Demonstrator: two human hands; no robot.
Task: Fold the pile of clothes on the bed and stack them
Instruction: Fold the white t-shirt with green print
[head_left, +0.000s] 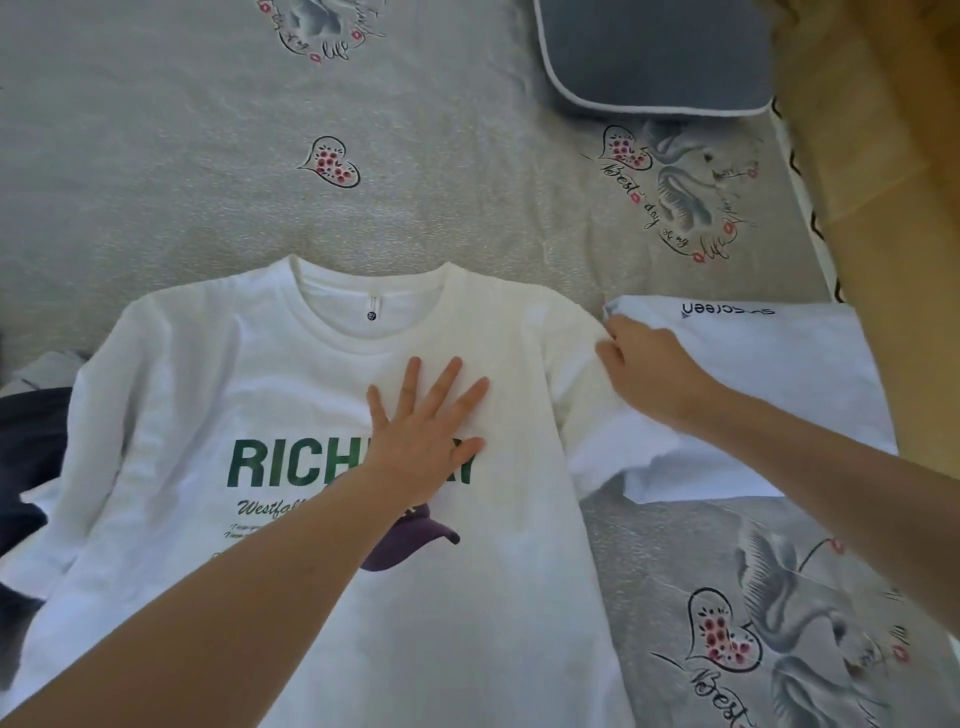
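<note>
Lying face-up, white T-shirt (291, 415) points collar away.

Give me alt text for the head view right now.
A white T-shirt with green lettering lies face up on a grey printed bedsheet; the left hand presses flat on its chest while the right hand pinches its shoulder seam. A folded white garment lies just to the right.

Grey bedspread (156, 156) printed with swans and flowered hearts, blue white-piped pillow (654, 52) at the head, tan wall (893, 156) alongside, soft daylight
</note>
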